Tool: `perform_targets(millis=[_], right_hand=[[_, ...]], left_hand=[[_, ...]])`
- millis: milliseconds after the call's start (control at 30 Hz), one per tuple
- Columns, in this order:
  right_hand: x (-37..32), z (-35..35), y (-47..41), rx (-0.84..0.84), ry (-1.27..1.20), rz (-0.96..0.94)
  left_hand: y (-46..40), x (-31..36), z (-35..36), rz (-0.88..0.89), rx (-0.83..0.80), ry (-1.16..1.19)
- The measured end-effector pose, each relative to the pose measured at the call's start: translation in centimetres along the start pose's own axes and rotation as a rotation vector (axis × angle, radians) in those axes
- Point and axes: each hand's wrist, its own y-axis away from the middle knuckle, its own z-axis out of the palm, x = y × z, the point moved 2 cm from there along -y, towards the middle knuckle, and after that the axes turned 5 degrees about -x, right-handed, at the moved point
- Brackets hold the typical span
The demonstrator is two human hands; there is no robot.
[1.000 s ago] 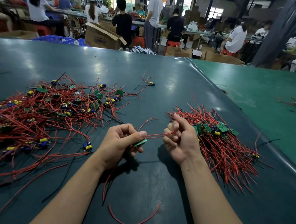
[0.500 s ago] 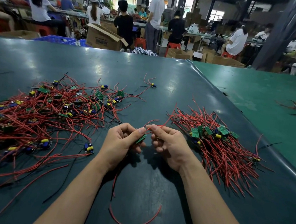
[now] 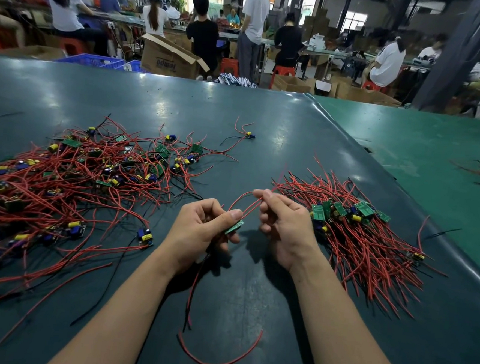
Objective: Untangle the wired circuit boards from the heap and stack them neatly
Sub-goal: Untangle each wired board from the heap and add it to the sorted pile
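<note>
Red wires point(image 3: 244, 206) loop between both hands: the left hand point(image 3: 201, 230) pinches a small green board point(image 3: 234, 227), the right hand point(image 3: 284, 222) pinches its leads. Pulling hard could tear them off, or they could snag the neat stack point(image 3: 344, 214) beside it.

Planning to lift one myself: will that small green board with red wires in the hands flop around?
Probably: the board looks stiff and light, pinched by the left hand. Its red wires bow and dangle, so likely floppy and snag-prone.

Factory assembly hall, seated workers point(image 3: 155, 19) at long benches, cardboard cartons point(image 3: 170, 59), plastic stools point(image 3: 283, 71)
</note>
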Motion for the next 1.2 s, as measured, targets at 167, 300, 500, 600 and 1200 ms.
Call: perform_targets(millis=[167,300,500,600,1200], right_hand=[[-0.7,-1.0,-0.4,0.196,-0.106,-0.112],[-0.6,-1.2,-0.6,0.233,-0.190,-0.079],[-0.7,-2.0,-0.4,0.395,0.073,-0.282],[-0.9,-2.2,-0.4,0.469,0.211,-0.378],[0.2,-0.3,0.1,0.032,0.215,0.045]], left_hand=[[0.1,0.0,0.0,-0.007,-0.033,0.003],[0.2,0.1,-0.1,-0.007,-0.059,-0.006],[0.1,0.1,-0.2,0.002,-0.058,-0.009],[0.2,0.0,-0.2,-0.001,-0.068,-0.020],[-0.3,-0.1,-0.4,0.053,0.164,0.076]])
